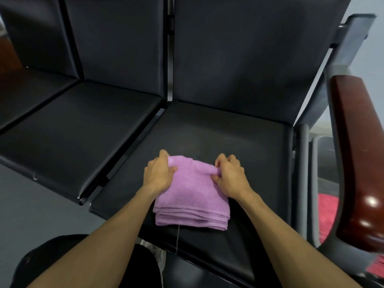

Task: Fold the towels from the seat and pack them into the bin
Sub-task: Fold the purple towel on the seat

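A folded purple towel (192, 196) lies in several layers on the black seat (239, 142), near its front edge. My left hand (159, 173) grips the towel's far left corner, thumb on top and fingers curled over the far edge. My right hand (229, 176) pinches the far right part of the top layer, which bunches under the fingers. A loose thread (177, 238) hangs from the towel's front edge. No bin can be made out for certain.
More black seats (79, 129) continue to the left, with backrests behind. A glossy wooden armrest (357, 163) on a grey frame stands at the right. Something red (328, 215) lies low beyond the frame. Grey floor (31, 204) is at the left.
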Demonstrator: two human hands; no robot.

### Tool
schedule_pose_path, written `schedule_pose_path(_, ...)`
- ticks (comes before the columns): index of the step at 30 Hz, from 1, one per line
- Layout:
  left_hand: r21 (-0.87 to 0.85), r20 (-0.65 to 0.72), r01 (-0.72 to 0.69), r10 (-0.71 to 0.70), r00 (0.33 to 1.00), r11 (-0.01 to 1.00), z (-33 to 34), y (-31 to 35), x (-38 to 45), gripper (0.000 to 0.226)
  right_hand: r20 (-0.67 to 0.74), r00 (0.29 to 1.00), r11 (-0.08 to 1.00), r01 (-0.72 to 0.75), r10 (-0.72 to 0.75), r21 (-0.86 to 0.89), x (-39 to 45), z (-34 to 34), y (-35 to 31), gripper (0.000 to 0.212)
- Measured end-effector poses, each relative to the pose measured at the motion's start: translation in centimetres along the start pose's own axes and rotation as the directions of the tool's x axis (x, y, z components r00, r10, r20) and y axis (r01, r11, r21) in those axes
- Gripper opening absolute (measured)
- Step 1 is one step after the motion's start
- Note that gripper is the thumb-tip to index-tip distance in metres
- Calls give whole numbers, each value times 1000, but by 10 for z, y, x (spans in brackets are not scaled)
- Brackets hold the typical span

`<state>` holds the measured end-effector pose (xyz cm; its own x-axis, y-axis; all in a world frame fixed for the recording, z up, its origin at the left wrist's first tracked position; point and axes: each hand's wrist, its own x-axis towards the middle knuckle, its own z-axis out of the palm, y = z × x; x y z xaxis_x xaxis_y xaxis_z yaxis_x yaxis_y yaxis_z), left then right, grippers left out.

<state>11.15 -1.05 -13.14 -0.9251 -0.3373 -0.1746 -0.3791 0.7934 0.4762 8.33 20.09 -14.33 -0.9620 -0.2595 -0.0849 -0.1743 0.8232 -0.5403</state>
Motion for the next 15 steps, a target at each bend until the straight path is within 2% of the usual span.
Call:
schedule_pose_path(2,-149,-80,-36,25,996,988,-1,4,-5,18,-129,991,971,2,30,241,-3,1,-2,15)
schedule_pose_path(3,-202,-71,-28,14,997,979,-2,4,-6,26,-152,985,933,-23,83,359,-4,0,-2,20)
schedule_pose_path(5,-317,46,42,-29,999,948,-4,1,-7,52,-105,978,832,-96,182,547,-5,-5,-1,45)
schedule_pose_path(6,-352,105,70,-35,994,933,-6,-1,-7,58,-66,976,780,-125,209,613,-5,-6,0,57)
schedule_pose_path(8,-354,140,8,44,989,935,-9,-5,-9,59,34,974,706,-185,222,684,-5,-8,2,71)
schedule_pose_path(9,-352,134,-48,101,986,935,-10,-6,-11,59,83,971,690,-218,223,691,-5,-8,3,69)
schedule_pose_path(11,-366,117,-102,155,981,925,-10,-4,-14,63,130,962,727,-266,239,633,-3,-6,4,41)
schedule_pose_path(13,-369,89,-81,123,988,926,-9,-5,-12,65,103,965,761,-253,240,598,-3,-7,4,11)
schedule_pose_path(15,-321,78,-42,70,994,946,-8,-6,-11,66,52,971,769,-216,232,601,-5,-8,2,6)
